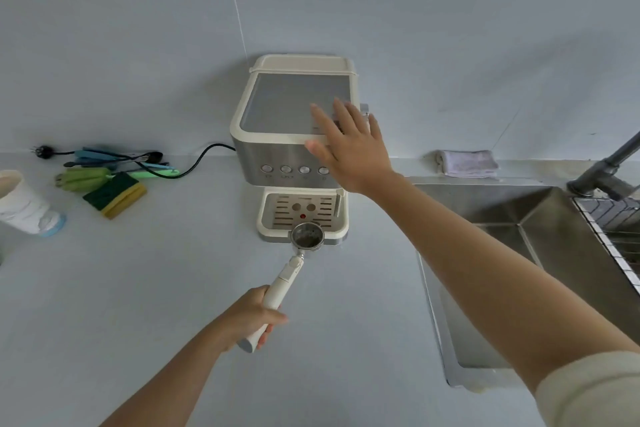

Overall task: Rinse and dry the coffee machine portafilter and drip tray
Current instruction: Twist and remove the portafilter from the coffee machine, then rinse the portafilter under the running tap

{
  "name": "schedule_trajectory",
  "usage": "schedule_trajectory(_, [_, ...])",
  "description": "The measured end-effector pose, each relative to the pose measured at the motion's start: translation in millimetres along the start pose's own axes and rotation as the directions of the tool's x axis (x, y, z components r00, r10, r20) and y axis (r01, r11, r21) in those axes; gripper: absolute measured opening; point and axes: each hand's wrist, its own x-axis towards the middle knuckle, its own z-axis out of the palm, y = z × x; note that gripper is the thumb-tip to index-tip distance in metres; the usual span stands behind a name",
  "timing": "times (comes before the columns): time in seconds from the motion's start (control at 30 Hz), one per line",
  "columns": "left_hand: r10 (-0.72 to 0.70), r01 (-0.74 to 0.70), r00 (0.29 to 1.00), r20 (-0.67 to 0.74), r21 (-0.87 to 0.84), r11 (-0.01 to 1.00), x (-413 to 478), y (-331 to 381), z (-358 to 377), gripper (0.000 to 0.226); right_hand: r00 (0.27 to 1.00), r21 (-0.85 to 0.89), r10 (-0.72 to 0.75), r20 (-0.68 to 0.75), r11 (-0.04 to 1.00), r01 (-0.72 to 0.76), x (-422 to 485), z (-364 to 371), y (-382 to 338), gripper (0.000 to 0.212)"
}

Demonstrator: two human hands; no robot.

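A cream and steel coffee machine [277, 121] stands against the wall at the counter's middle. Its cream drip tray [273, 218] sits at the machine's foot. My left hand [254, 317] grips the white handle of the portafilter [292, 274], whose metal basket holds dark grounds and hovers at the tray's front edge. My right hand [349, 146] lies flat with spread fingers on the machine's top right corner.
A steel sink [512, 239] lies to the right, with a dark faucet [609, 170] and a drying rack at its far side. A folded grey cloth [465, 163] lies behind the sink. A green-yellow sponge [114, 194], brushes and a paper cup [24, 204] sit at left.
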Motion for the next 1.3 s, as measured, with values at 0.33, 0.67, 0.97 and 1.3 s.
schedule_trajectory(0.33, [0.091,-0.096,0.994,0.060,0.081,0.992,4,42,62,0.020,0.959,0.185,0.237,0.159,0.947,-0.264,-112,23,66,0.075])
schedule_trajectory(0.67, [0.184,-0.220,0.954,0.236,0.134,0.966,49,96,108,0.017,0.711,0.155,0.664,0.230,0.696,-0.701,-218,41,129,0.075])
schedule_trajectory(0.97, [0.230,-0.275,0.925,0.302,0.113,0.955,76,147,165,0.016,0.578,0.327,0.801,0.155,0.511,-0.795,-263,3,194,0.075])
schedule_trajectory(1.3, [0.253,-0.275,0.941,0.226,0.073,0.959,117,226,267,0.020,0.538,0.589,0.822,0.184,0.346,-0.731,-257,-13,346,0.080])
